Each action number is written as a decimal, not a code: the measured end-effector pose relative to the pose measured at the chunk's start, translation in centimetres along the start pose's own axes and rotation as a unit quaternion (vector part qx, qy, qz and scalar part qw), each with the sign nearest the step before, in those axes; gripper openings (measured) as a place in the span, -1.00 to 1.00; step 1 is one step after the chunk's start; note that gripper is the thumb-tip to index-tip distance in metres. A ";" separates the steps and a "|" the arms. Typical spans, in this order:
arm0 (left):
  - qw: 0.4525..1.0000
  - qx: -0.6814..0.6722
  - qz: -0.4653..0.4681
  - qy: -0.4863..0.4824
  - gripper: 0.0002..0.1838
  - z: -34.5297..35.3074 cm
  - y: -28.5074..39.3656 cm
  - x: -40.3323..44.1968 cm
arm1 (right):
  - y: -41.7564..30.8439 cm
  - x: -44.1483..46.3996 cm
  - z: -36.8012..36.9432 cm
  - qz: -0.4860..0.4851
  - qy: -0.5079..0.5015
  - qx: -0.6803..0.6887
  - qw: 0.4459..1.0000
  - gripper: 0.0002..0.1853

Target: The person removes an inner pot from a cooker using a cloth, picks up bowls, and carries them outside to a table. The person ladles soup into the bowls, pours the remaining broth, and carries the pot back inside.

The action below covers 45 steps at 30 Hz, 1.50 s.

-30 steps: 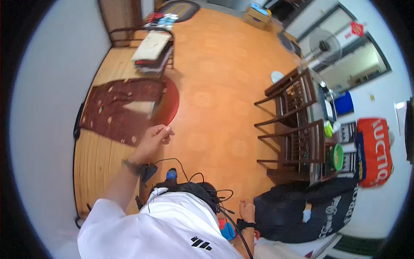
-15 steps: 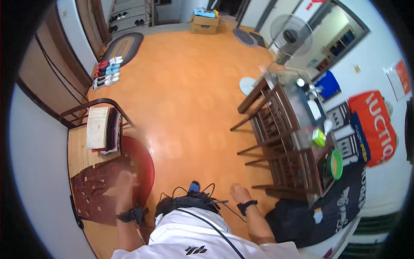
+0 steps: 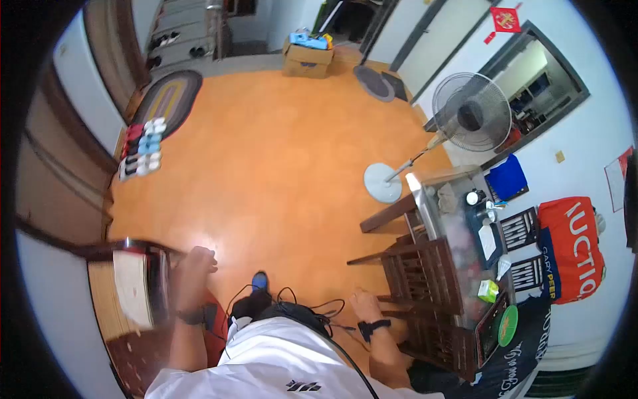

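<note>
"Orange floor point(image 3: 279, 159), pale wall point(image 3: 545, 153) at right. Nearest items?"

"White shirt point(image 3: 272, 356), one, worn, black mark on the chest. Black cables point(image 3: 332, 307), looped at the waist. Blue footwear point(image 3: 259, 280), on one foot."

"Hands?"

"Left hand point(image 3: 198, 265), raised, blurred; cannot tell whether its fingers are apart or together. Right hand point(image 3: 364, 304), seen from the back, knuckles bent; its fingers likewise cannot be told."

"Nearest to the left?"

"Folded cloth stack point(image 3: 131, 289), cream on top, on the wooden bed point(image 3: 103, 289), just beside the left forearm; contact cannot be told."

"And to the right?"

"Dark wooden chair point(image 3: 435, 339), slatted back, near the right hand, drawn up to the bench point(image 3: 446, 223). On the bench: green basket point(image 3: 508, 326), green-and-white packet point(image 3: 488, 290)."

"Farther off?"

"Standing fan point(image 3: 470, 116), round pale base, beyond the bench. Shoes point(image 3: 143, 149), in rows, by the left wall. Oval rug point(image 3: 166, 103), striped, next to them. Cardboard box point(image 3: 307, 62), blue items on top, at the far end."
</note>
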<state>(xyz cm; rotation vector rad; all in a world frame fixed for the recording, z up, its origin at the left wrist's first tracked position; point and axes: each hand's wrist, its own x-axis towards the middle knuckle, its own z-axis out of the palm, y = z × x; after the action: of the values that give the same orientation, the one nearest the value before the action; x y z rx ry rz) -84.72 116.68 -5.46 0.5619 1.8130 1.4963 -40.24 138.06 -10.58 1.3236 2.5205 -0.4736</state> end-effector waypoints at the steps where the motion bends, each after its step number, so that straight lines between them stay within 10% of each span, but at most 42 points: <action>1: 1.000 -0.015 -0.006 -0.017 -0.79 1.5 2.5 3.6 | -0.6 0.6 -2.0 0.033 0.036 0.048 0.998 -0.78; 11: 0.983 -0.058 0.007 -0.174 -0.77 15.7 13.3 32.1 | 5.8 15.1 -5.8 -0.008 0.055 -0.086 0.995 -0.92; 24: 0.997 -0.057 -0.036 0.035 -0.66 25.2 22.2 55.6 | 15.1 57.5 -28.9 0.025 0.091 0.136 0.986 -0.74; 45: 0.913 0.027 0.056 -0.403 -0.76 72.8 40.4 108.1 | 32.4 82.2 -39.2 0.393 0.109 0.298 0.863 -0.71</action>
<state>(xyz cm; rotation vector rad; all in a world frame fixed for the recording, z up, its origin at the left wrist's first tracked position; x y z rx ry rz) -105.16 251.45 1.34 1.1295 1.1783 1.0381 -61.73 232.31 -10.47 2.5700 1.7400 -0.9747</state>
